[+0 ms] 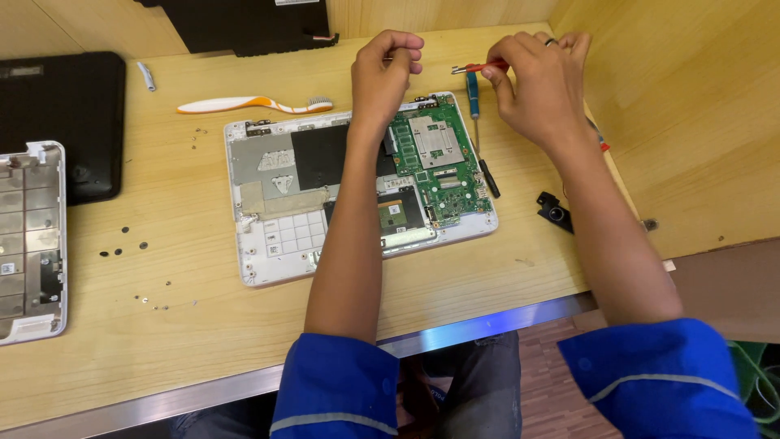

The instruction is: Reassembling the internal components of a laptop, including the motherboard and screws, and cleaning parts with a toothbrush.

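Note:
An opened white laptop base [276, 268] lies on the wooden desk, its green circuit board [439, 167] exposed on the right side. Above the far edge of the base, my left hand [383, 69] hovers with fingers curled together; whether it pinches something small I cannot tell. Beside it, my right hand [538, 85] grips a red-handled tool [479, 68] that points left toward my left hand. A blue-handled screwdriver [474, 102] lies on the desk just right of the board.
An orange-and-white toothbrush [252, 104] lies behind the base. Several loose screws [122, 244] are scattered at left, near a white cover panel [28, 244] and a black lid [61, 122]. A small black speaker part [556, 213] sits at right by the wooden wall.

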